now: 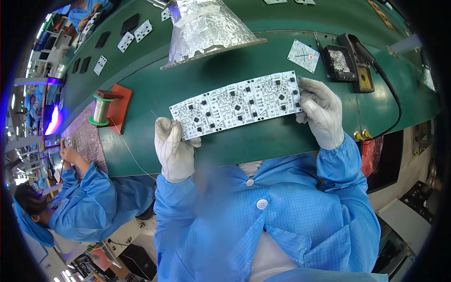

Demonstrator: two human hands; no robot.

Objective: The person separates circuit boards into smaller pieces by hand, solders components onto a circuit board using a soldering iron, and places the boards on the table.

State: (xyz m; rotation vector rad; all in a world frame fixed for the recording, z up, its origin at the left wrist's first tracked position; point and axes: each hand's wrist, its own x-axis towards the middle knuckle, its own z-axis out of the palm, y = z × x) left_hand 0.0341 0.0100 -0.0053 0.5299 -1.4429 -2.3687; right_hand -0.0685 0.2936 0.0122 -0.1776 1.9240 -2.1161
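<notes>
The board (237, 104) is a long white strip in three like sections, each dotted with small black square parts and fine dark print; some chips sit turned like diamonds. It is held over the green table (253, 150), near the front edge, its populated face toward the camera and its right end set farther from the body than its left. Both hands wear white gloves. The left hand (174, 148) pinches the lower left corner with its fingers curled, a thin end of wire poking up above it; the right hand (322, 113) grips the right end, thumb and fingers bent around the edge. Both forearms come up in blue sleeves, elbows bent, well apart. Beyond the board a foil hood (211, 35) hangs close to its far side. To the left stands a spool (100, 110) on a red holder (123, 105), its wire trailing toward the left sleeve; bare table lies between spool and board. At the right, a small board (303, 56) and a black tray (340, 63) sit past the right hand.
</notes>
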